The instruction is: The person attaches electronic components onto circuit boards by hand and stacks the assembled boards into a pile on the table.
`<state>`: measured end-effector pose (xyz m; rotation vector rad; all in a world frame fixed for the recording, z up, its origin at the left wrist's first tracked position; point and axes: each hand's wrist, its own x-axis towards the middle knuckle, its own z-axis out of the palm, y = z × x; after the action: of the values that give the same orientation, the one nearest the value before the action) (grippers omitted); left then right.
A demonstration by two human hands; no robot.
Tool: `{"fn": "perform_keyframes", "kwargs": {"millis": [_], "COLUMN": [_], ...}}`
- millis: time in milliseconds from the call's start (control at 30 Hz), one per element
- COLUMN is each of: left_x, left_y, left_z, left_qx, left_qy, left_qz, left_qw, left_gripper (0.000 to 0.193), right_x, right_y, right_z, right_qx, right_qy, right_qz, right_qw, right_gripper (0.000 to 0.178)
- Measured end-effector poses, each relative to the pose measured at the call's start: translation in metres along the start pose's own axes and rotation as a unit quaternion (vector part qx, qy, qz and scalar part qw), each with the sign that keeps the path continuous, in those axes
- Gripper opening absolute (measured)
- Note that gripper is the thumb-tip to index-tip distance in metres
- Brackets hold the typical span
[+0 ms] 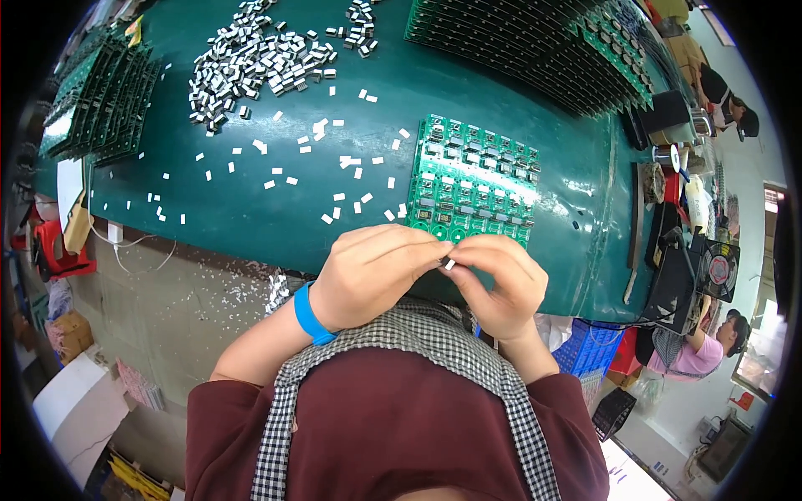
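My left hand [376, 271], with a blue band at its wrist, and my right hand [505, 282] meet at the near edge of the table. Both are closed, their fingertips pinched together around a small white-topped component [449, 265]. Fingers cover most of that part, so its underside is hidden. Just beyond my fingertips lies a green circuit board panel [476, 178], fitted with rows of small parts. Small white tabs [357, 173] are scattered to the left of the panel, flat on the table.
On the green table [292, 238], a heap of white-topped components [259, 71] lies at the far left-centre. Stacked circuit boards stand at the far left [104, 100] and far right [535, 42]. A wire spool [667, 156] and a fan [717, 269] sit at right. Two people are beyond.
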<state>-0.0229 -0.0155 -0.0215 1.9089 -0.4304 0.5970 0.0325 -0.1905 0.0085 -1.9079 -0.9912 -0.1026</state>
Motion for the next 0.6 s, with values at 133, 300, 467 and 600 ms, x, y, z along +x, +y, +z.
{"fn": "perform_keyframes", "kwargs": {"millis": [133, 300, 467, 600], "left_x": [-0.001, 0.008, 0.051, 0.061], "left_y": [0.001, 0.001, -0.058, -0.111], "left_z": [0.0, -0.001, -0.044, -0.065], "left_qx": [0.027, 0.089, 0.37, 0.452], "left_qy": [0.01, -0.017, -0.018, -0.039], "left_qz": [0.001, -0.008, -0.021, -0.045], "left_qw": [1.0, 0.996, 0.929, 0.89], "left_gripper": [0.027, 0.012, 0.018, 0.019], "right_x": [-0.003, -0.002, 0.003, 0.001], "right_y": [0.0, 0.004, 0.024, 0.031], "right_z": [0.003, 0.004, -0.014, -0.012], "right_qx": [0.004, -0.029, -0.118, -0.169], "right_qy": [0.028, 0.072, 0.002, -0.059], "right_qz": [0.02, 0.007, 0.049, 0.039], "right_qw": [0.999, 0.997, 0.992, 0.983], "right_gripper": [0.02, 0.021, 0.02, 0.018]}}
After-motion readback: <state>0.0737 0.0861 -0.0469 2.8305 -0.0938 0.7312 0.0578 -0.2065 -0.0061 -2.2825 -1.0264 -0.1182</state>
